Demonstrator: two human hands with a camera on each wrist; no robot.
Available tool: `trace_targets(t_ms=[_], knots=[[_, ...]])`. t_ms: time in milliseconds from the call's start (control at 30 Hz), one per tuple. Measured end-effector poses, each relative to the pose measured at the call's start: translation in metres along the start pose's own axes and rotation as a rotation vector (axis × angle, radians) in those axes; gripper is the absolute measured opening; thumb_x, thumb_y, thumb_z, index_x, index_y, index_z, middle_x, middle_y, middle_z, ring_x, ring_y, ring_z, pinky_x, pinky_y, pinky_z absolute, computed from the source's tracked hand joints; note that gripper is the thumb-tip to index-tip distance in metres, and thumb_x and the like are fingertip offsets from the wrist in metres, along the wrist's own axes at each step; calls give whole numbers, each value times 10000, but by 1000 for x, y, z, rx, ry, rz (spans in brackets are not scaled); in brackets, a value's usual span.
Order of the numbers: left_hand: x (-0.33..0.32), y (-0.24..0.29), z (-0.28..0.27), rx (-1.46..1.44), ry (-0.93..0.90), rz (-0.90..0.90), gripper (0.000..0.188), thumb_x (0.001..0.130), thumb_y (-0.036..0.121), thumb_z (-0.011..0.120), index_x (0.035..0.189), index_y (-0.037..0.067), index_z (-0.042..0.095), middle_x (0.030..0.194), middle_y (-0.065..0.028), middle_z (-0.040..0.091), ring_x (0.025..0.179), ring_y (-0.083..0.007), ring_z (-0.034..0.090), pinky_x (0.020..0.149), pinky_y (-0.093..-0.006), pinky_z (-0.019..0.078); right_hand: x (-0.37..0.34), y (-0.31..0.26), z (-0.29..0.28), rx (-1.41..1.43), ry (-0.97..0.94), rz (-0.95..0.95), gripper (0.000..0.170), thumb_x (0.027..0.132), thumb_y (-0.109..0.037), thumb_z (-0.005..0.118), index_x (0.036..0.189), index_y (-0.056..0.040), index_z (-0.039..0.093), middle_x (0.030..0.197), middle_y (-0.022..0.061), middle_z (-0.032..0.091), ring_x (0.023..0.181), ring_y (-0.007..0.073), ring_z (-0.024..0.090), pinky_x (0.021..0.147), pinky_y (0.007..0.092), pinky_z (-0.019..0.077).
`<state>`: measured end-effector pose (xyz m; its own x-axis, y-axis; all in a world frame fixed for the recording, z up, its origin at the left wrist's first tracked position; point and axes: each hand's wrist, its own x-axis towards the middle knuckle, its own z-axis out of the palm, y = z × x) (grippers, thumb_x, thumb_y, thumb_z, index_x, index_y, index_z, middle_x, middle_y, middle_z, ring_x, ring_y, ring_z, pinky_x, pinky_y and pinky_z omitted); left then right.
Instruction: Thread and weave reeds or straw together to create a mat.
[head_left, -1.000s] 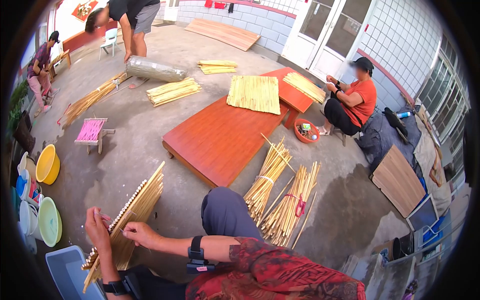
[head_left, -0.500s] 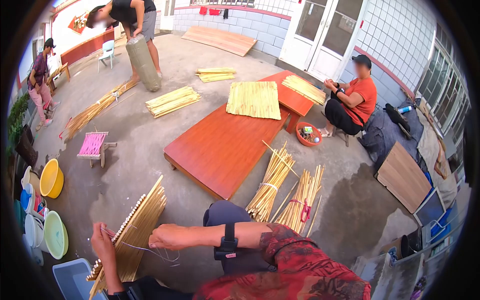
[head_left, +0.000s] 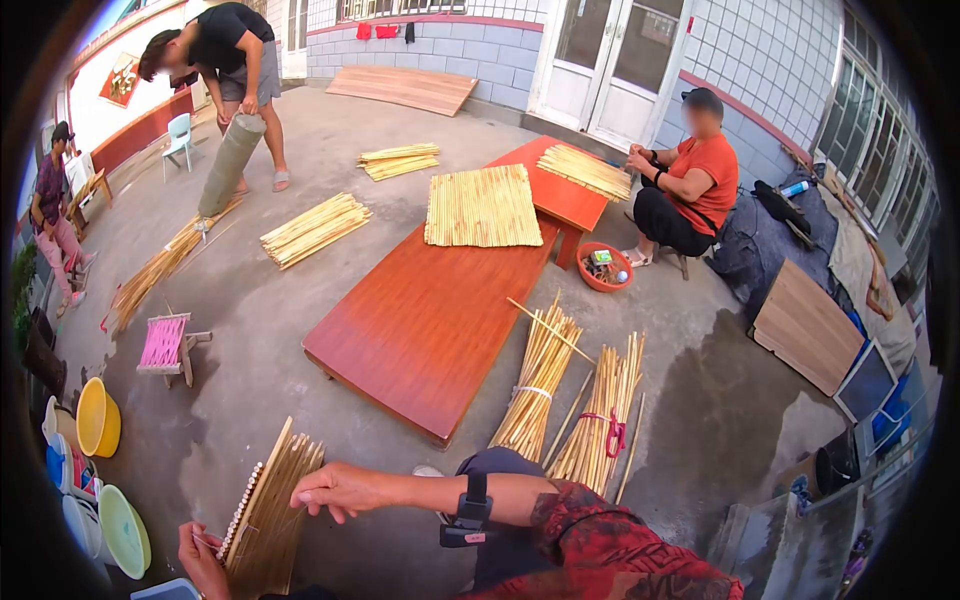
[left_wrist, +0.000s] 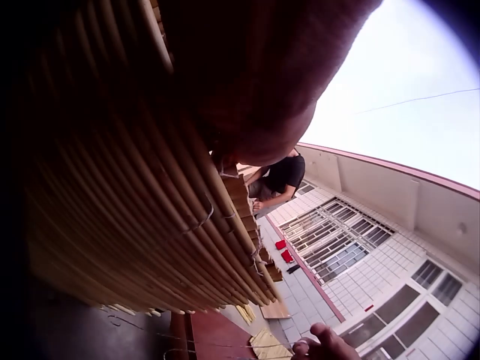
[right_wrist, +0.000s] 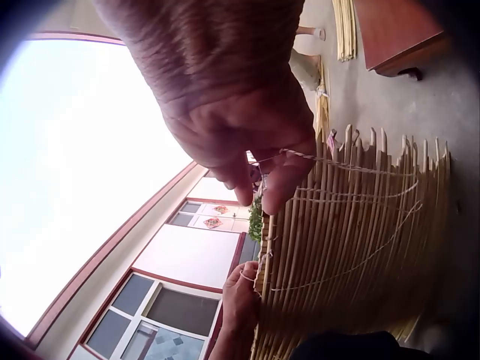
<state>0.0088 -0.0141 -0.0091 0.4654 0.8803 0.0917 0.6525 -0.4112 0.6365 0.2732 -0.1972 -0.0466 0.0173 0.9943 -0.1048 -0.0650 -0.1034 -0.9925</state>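
Stalk mat in hand, with likely points of failure. The mat (head_left: 268, 540) stands tilted above the floor (head_left: 230, 335), in front of the person and between the two hands, its cut ends lined up in a pale row toward the left hand (head_left: 203, 562). The left hand is curled at this edge, pinching string (right_wrist: 316, 157). The right hand (head_left: 338, 492) is held off the mat, thumb and fingers bent and close together about the same string; its exact grip cannot be told.

In the right wrist view, the string lies in long, slack loops across the stalks. The uneven stalk ends (right_wrist: 382, 141) could catch a loop, and a pull against such a snag could knot the string or drag a stalk out of line. Unequal tension between the hands would probably leave the edge loose in one place and puckered in another. Should the left fingers ease, the outermost ties could slacken and the last stalks slip. The mat's tilt adds risk: poorly supported, it could swing or sag when the string tightens.
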Motion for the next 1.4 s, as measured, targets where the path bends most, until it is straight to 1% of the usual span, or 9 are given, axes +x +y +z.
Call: trace_targets(t_ms=[33, 133, 267, 300, 367, 500, 700, 1067, 1400], knots=[[1, -2, 1, 11, 15, 0, 282, 934, 250, 486, 1069, 48, 630, 870, -190, 659, 748, -301, 604, 716, -394, 463, -5, 3, -7, 13, 2, 89, 356, 984, -312, 405, 1161, -60, 583, 886, 36, 596, 546, 61, 539, 431, 206, 422], [6, -4, 0, -27, 46, 28, 284, 937, 247, 484, 1063, 38, 630, 878, -192, 659, 758, -313, 602, 719, -395, 462, -12, 8, -24, 51, 158, 83, 368, 985, -329, 402, 1172, -67, 580, 888, 39, 604, 551, 56, 545, 431, 196, 422], [9, 0, 0, 70, 119, 94, 316, 943, 251, 481, 1054, -12, 618, 908, -221, 646, 796, -325, 592, 744, -393, 456, -33, 6, -38, 88, 198, 41, 374, 984, -340, 404, 1175, -69, 578, 884, 36, 610, 554, 53, 549, 434, 194, 423], [13, 1, 0, 68, 113, 102, 316, 943, 251, 481, 1054, -12, 618, 908, -221, 646, 796, -325, 592, 744, -393, 456, -42, 5, -39, 66, 189, 70, 375, 984, -342, 405, 1176, -70, 577, 886, 35, 611, 555, 53, 550, 434, 193, 422], [16, -7, -3, 124, 17, -61, 322, 946, 238, 472, 1063, -31, 604, 889, -225, 634, 770, -330, 571, 734, -397, 450, -51, 12, -39, 41, 177, 106, 376, 984, -345, 406, 1177, -70, 576, 887, 34, 612, 556, 53, 551, 434, 193, 422], [23, -26, 0, 129, 84, 73, 302, 952, 204, 452, 1087, -34, 579, 843, -215, 620, 721, -317, 546, 698, -402, 439, -50, 32, -50, 46, 191, 131, 378, 983, -346, 404, 1180, -73, 574, 887, 30, 612, 552, 52, 547, 442, 193, 423], [27, -33, -3, 150, 40, -1, 309, 943, 203, 443, 1091, -29, 583, 861, -218, 626, 745, -323, 565, 706, -394, 447, -38, 29, -58, 40, 263, 80, 362, 984, -330, 395, 1180, -87, 578, 864, 16, 601, 542, 54, 539, 439, 207, 420], [31, -47, -2, 244, 85, 66, 307, 939, 208, 443, 1101, -8, 589, 877, -220, 630, 765, -352, 580, 711, -414, 454, -27, 25, -51, -16, 262, 25, 310, 960, -291, 428, 1096, -86, 616, 780, 28, 578, 493, 93, 536, 415, 256, 427], [31, -49, 1, 221, 103, 101, 296, 936, 217, 472, 1085, -4, 601, 848, -225, 627, 731, -340, 569, 692, -412, 450, -17, 35, -50, -30, 248, 118, 309, 968, -287, 420, 1141, -105, 601, 829, 24, 598, 519, 69, 524, 424, 230, 418]])
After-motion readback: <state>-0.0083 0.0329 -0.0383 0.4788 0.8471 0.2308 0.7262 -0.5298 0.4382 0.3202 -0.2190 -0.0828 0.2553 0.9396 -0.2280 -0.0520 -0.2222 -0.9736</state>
